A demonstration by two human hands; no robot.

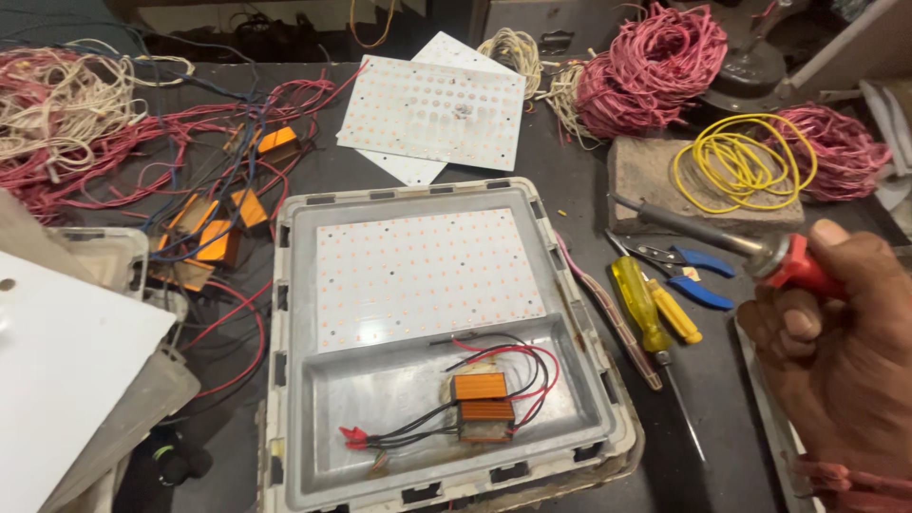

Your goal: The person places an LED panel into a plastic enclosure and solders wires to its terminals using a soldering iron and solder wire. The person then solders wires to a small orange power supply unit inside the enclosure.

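Right hand [841, 351] sat at the near right edge, fist closed around the red handle of a soldering iron [722, 242]. The iron's metal tip pointed up-left, over the tools and towards the brown block. Left hand wasn't in frame, so couldn't tell its state.

Near centre: a grey lamp housing [285, 380] lay open on the dark bench. In its lower bay sat two orange driver modules [483, 404], stacked close, with red and black leads looping round them. The upper bay held a white LED board [423, 275], lying flat.

Just right of the housing: a yellow-handled screwdriver [641, 304] and blue-handled pliers [689, 275], lying between the housing and the hand. Near left: a white plate [66, 380] resting on another pale housing.

Further back: more orange modules [214, 237] tangled in red and blue wire [114, 142] on the left. Two spare LED boards [432, 109] overlapped behind the housing. A coil of yellow wire [746, 161] lay on a brown block [636, 171]. Pink-red wire bundles [655, 66] were piled at the far right.
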